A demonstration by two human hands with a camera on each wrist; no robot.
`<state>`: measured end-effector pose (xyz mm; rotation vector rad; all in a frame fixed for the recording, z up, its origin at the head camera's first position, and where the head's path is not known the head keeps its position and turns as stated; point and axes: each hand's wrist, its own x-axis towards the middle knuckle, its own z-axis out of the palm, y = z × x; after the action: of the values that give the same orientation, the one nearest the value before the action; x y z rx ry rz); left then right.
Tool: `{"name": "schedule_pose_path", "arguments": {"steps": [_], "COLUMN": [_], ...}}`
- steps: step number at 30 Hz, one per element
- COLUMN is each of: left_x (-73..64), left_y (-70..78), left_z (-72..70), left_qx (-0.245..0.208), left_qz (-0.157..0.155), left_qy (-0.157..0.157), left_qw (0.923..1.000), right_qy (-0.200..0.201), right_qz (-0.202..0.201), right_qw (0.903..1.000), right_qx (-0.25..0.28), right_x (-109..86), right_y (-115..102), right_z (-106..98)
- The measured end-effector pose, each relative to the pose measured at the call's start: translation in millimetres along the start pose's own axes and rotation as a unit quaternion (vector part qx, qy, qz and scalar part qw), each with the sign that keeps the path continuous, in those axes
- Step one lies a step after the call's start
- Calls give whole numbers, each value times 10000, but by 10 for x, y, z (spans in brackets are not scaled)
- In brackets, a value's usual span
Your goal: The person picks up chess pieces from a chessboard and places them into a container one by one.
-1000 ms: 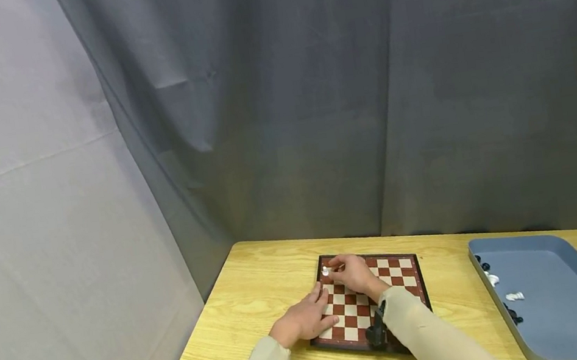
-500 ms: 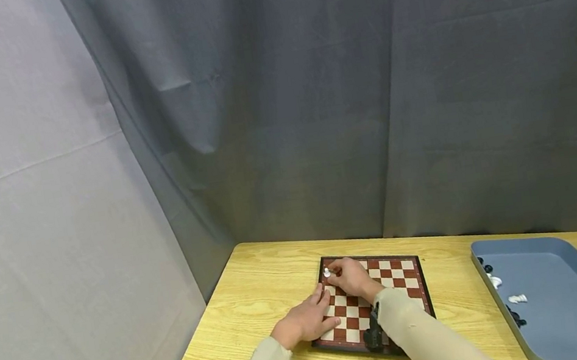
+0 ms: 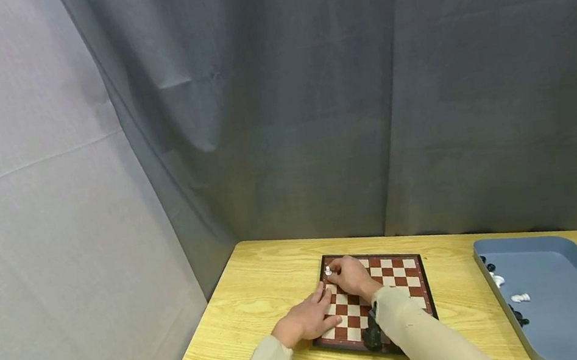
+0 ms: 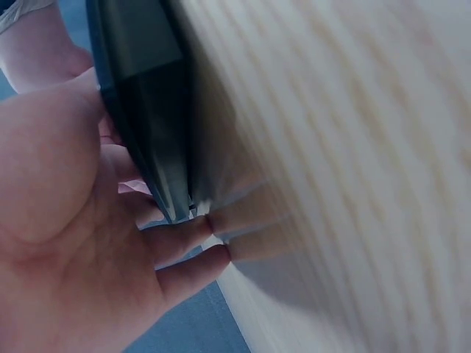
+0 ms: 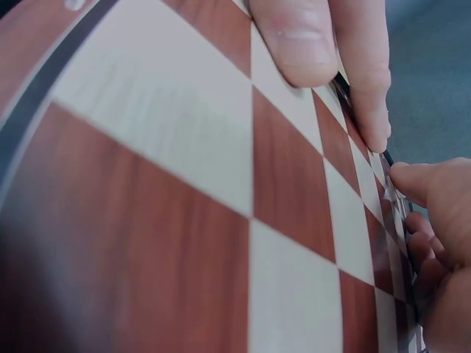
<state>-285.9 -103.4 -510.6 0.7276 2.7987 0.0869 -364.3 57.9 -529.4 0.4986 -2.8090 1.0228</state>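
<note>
On the table lies a chessboard (image 3: 398,275) of dark red and cream squares. A small white chess piece (image 3: 328,271) stands at its far left corner; its exact kind is too small to tell. My right hand (image 3: 354,275) reaches across the board and pinches that piece between thumb and forefinger. In the right wrist view, the right hand (image 5: 445,213) is low over the board's far part. My left hand (image 3: 308,317) rests with extended fingers over the board's left edge. The left wrist view shows two fingertips of the left hand (image 4: 66,213) touching the wood beside the board.
A blue-grey tray (image 3: 569,282) stands on the table (image 3: 258,276) to the right. Inside it lie a white knight (image 3: 520,298), another white piece (image 3: 497,280) and several black pieces (image 3: 519,317) along the left wall. Grey curtains (image 3: 284,113) hang behind the table.
The right hand's fingers have drawn in slightly around the white chess piece at the corner. The left hand stays on the board's edge, and the head view has shifted a little.
</note>
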Motion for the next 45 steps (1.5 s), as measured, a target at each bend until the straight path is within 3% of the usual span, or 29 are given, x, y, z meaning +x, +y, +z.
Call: {"name": "schedule_pose_path", "arguments": {"steps": [19,45], "left_x": [31,20], "left_y": [28,26], "left_z": [21,-18], "left_qx": [48,-3], "left_qz": [102,50], "left_qy": [45,75], "left_qw": [9999,10000], "right_qy": [-1,-570], "right_qz": [90,252], "right_qw": [9997,9980], "right_qx": [-214,-81], "right_x": [-42,-288], "right_y": [25,198], "right_z": [-39,-408]}}
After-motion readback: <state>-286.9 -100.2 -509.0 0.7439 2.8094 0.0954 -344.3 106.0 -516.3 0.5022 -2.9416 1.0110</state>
